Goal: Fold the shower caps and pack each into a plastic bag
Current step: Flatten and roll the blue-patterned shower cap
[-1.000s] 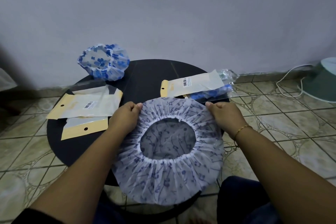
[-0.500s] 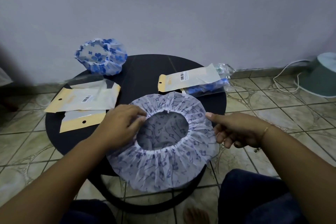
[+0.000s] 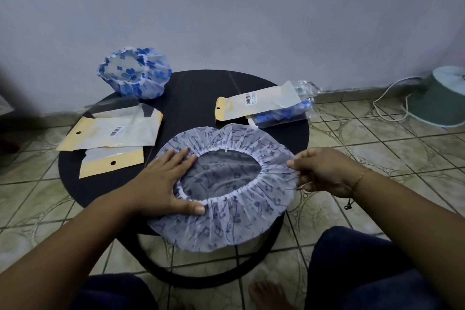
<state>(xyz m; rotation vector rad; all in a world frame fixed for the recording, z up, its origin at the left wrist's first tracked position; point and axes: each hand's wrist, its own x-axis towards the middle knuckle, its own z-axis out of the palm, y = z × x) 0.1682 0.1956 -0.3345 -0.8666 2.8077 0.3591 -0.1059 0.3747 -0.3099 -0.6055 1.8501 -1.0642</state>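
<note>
A pale shower cap (image 3: pixel 241 221) with a dark blue print lies flat, opening up, on the near side of the round black table (image 3: pixel 196 98). My left hand (image 3: pixel 163 181) presses flat on its left rim with straight fingers. My right hand (image 3: pixel 324 171) pinches the cap's right edge. A second cap (image 3: pixel 134 73) with bright blue flowers sits bunched at the table's far left. Empty plastic bags (image 3: pixel 113 133) with yellow header cards lie at the left. At the far right lies a bag (image 3: pixel 254 103) over a packed blue cap (image 3: pixel 284 113).
The table stands on a tiled floor (image 3: pixel 377 143) next to a pale wall. A green round object (image 3: pixel 442 100) with a white cord (image 3: pixel 392 98) sits on the floor at the right. My knees and a bare foot (image 3: pixel 269 294) show below the table.
My left hand has opened from a grip and now presses flat on the cap's left rim. My right hand has taken a pinch on the right edge. The cap lies flatter and stretched wider.
</note>
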